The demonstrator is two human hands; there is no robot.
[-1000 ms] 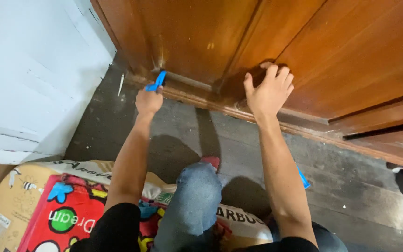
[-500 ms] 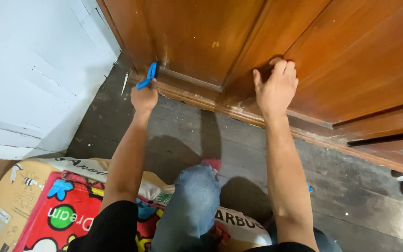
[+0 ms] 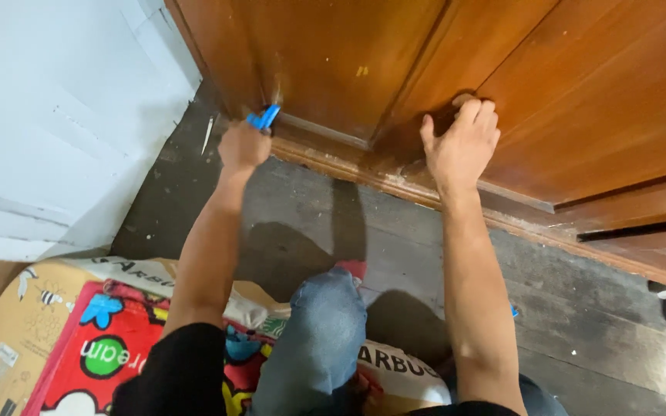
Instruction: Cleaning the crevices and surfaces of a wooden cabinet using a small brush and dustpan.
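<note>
White wall (image 3: 55,131) at 9 o'clock; colourful printed mat (image 3: 94,347) at 7 o'clock. Left hand (image 3: 244,146) clenched round blue tool (image 3: 263,118), tip at bottom edge of wooden door panel (image 3: 333,62), near 11 o'clock. Half second ago tool stood higher, angled up; now lower, flatter against moulding, which looks like back-and-forth scraping stroke, though tool kind hard to tell. Raised knee in jeans (image 3: 321,331) at 6 o'clock. Right hand (image 3: 460,146) at 1 o'clock, fingers spread, pressed flat on wood, grasping nothing, barely shifted, bracing. Dark floorboards (image 3: 580,323) beyond.
</note>
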